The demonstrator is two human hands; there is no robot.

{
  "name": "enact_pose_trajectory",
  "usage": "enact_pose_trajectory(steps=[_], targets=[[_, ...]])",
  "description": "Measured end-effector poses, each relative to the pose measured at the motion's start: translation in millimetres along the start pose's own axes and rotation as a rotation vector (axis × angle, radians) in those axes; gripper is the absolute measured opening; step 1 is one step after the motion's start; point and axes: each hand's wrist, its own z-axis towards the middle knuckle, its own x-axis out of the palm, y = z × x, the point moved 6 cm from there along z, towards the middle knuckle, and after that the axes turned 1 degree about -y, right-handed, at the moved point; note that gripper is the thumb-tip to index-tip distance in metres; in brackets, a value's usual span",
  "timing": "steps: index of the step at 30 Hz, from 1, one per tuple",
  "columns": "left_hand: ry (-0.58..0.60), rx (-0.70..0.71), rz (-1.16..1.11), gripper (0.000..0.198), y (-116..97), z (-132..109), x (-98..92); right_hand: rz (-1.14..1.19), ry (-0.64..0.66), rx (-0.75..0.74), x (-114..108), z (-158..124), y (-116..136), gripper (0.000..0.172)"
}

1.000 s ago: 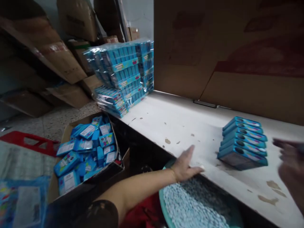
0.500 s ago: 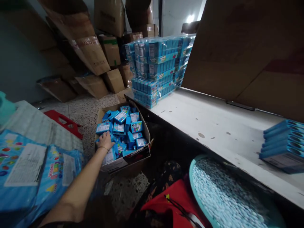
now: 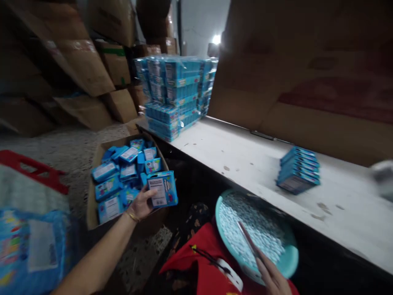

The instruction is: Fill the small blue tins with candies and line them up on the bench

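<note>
My left hand (image 3: 144, 203) is closed on a small blue candy box (image 3: 162, 189), held up with its printed label facing me, just off the carton's right edge. That open cardboard carton (image 3: 92, 205) holds many loose blue boxes like it. At the lower right my right hand (image 3: 272, 272) grips a thin, flat, brownish tool (image 3: 248, 239), blurred, so its kind is unclear. The tool tilts over a turquoise basin (image 3: 293, 262) filled with small pale, rounded pieces (image 3: 242, 221).
A white worktop (image 3: 211, 143) carries a row of blue boxes (image 3: 297, 170) and a plastic-wrapped stack of boxed goods (image 3: 181, 94). A large cardboard panel (image 3: 291, 61) stands behind it. Brown cartons (image 3: 119, 104) are piled at the back left. A blue printed bag (image 3: 43, 241) lies at the left.
My left hand has come up out of the carton holding one blue box. My right hand has entered view over the basin with the thin tool. The view has swung right.
</note>
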Motion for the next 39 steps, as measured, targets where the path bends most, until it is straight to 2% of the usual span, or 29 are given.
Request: enact_pose_trajectory(steps=[2, 4, 7, 9, 12, 14, 18, 21, 24, 27, 30, 32, 35, 39], targets=[[0.148, -0.195, -0.111, 0.047, 32, 2, 60.3, -0.029, 0.028, 0.035, 1, 2, -1, 0.047], [0.307, -0.377, -0.142, 0.044, 60, 1, 120.4, -0.150, 0.017, 0.032, -9, 8, -6, 0.046], [0.443, -0.534, -0.158, 0.039, 96, 7, 194.8, -0.534, -0.033, 0.062, -40, 20, -19, 0.038], [0.449, -0.545, -0.154, 0.037, 118, 20, 229.2, -0.794, -0.061, 0.104, -61, 28, -25, 0.036], [0.416, -0.467, -0.057, 0.038, 150, 46, 258.3, -1.003, -0.063, 0.145, -74, 44, -29, 0.036], [0.398, -0.415, 0.035, 0.039, 169, 59, 266.9, -1.016, -0.039, 0.143, -65, 59, -33, 0.037], [0.409, -0.376, 0.146, 0.040, 195, 68, 277.2, -0.839, 0.038, 0.111, -19, 89, -42, 0.036], [0.443, -0.408, 0.150, 0.039, 204, 60, 287.7, -0.603, 0.032, 0.141, 5, 106, -49, 0.032], [0.521, -0.467, 0.087, 0.038, 201, 48, 298.6, -0.449, 0.017, 0.118, 12, 115, -52, 0.031], [0.523, -0.434, 0.054, 0.039, 187, 46, 293.8, -0.332, 0.011, 0.088, 7, 116, -56, 0.031], [0.486, -0.288, 0.061, 0.042, 163, 54, 272.1, -0.189, -0.023, 0.074, -7, 110, -58, 0.034], [0.457, -0.156, 0.153, 0.042, 149, 62, 254.1, -0.129, -0.035, 0.046, -20, 103, -54, 0.034], [0.447, 0.024, 0.370, 0.041, 135, 67, 238.1, -0.077, -0.041, -0.031, -45, 91, -34, 0.033], [0.529, 0.160, 0.520, 0.044, 134, 62, 246.7, -0.075, 0.001, -0.120, -76, 79, 10, 0.032]])
